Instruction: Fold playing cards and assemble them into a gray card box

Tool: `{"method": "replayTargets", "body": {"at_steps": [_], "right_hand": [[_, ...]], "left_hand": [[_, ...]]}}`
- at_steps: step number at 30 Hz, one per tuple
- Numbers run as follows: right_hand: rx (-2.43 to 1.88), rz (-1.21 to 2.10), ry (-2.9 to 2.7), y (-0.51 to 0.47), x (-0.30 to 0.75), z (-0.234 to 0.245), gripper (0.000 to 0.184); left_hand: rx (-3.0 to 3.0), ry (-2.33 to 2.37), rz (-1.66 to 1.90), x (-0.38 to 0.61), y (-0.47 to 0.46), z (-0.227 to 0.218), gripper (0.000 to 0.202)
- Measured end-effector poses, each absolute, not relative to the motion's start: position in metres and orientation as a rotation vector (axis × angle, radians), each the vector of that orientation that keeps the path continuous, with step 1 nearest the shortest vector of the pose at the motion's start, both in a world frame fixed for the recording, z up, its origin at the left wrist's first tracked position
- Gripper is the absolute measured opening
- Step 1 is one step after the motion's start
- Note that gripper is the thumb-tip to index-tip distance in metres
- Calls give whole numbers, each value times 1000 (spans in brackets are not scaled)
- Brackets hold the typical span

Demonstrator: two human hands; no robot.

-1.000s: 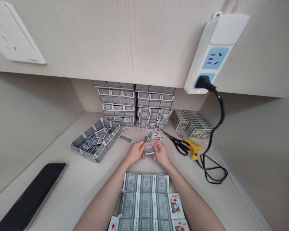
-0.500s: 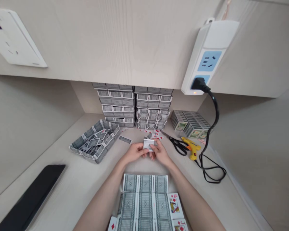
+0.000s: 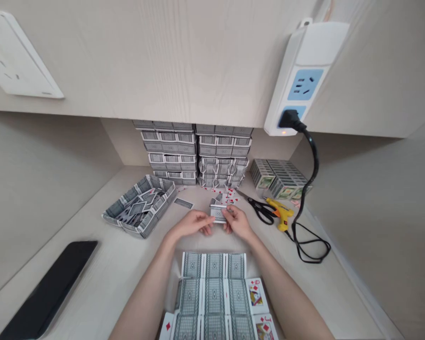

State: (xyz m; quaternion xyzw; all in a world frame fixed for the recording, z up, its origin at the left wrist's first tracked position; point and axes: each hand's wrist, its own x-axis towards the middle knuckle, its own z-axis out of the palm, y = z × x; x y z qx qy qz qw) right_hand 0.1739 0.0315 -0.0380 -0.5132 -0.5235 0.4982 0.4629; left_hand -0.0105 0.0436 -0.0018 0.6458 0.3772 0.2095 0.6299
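Note:
A folded playing card [image 3: 218,214], grey patterned back outward with white edges, is held up in front of me. My right hand [image 3: 238,224] pinches its right side, thumb on the face toward me. At its lower left corner are the fingertips of my left hand [image 3: 194,223], the other fingers curled below. Closer to me is a panel of joined playing cards [image 3: 214,297], mostly backs up, with a queen [image 3: 257,295] and a jack of diamonds at its right edge. Loose cards [image 3: 230,196] lie just beyond my hands, and a single card [image 3: 183,203] rests to the left.
A card-made tray [image 3: 145,229] holding folded cards stands at left. Stacked card trays [image 3: 173,148] fill the back. Right are card boxes [image 3: 283,182], black scissors [image 3: 262,210] and a yellow glue gun [image 3: 283,215], its cord running to a power strip [image 3: 304,80]. A black flat object [image 3: 53,285] lies front left.
My left hand has drawn slightly left, uncovering more of the folded card. My right hand keeps its pinch. The view has shifted a little.

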Motion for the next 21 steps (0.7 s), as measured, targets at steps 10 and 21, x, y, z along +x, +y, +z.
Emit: {"method": "replayTargets", "body": {"at_steps": [10,21], "right_hand": [[-1442,596,-1522,30,174,-35,37],[-1302,1085,-959,37,189,-32,36]], "left_hand": [[1800,604,107,-23,21,21,48],[1667,996,517,-33,48,-5,32]]}}
